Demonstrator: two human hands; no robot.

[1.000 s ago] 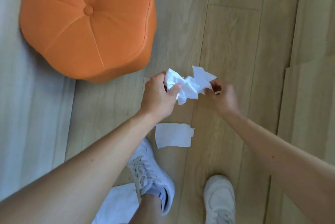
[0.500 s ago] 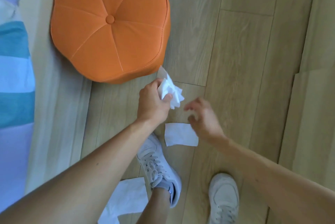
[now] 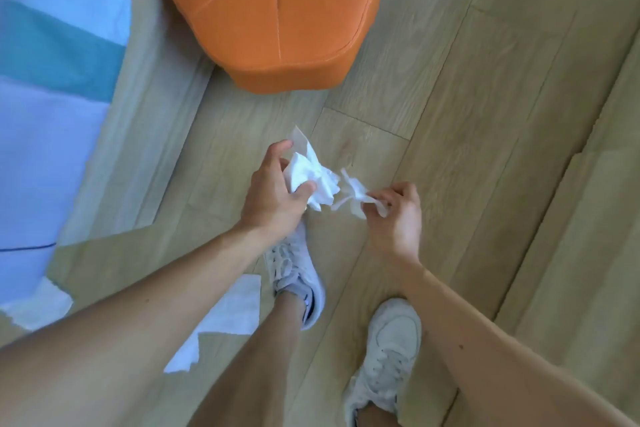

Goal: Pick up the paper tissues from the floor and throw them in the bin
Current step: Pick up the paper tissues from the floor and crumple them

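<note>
My left hand [image 3: 273,198] grips a crumpled wad of white tissues [image 3: 311,174] above the wooden floor. Just to its right, my right hand [image 3: 394,215] pinches another small white tissue [image 3: 356,196], held close to the wad. A flat white tissue [image 3: 225,316] lies on the floor by my left foot, partly hidden under my left forearm. Another white tissue [image 3: 38,305] lies at the left edge near the rug. No bin is in view.
An orange round pouf [image 3: 277,11] stands on the floor ahead. A blue, teal and white striped rug [image 3: 52,80] covers the left side. My two white sneakers, left [image 3: 294,271] and right [image 3: 388,357], stand on the floor below my hands.
My right hand has picked the small flat tissue off the floor in front of my left shoe and lifted it beside the wad. The view has shifted right and down.
</note>
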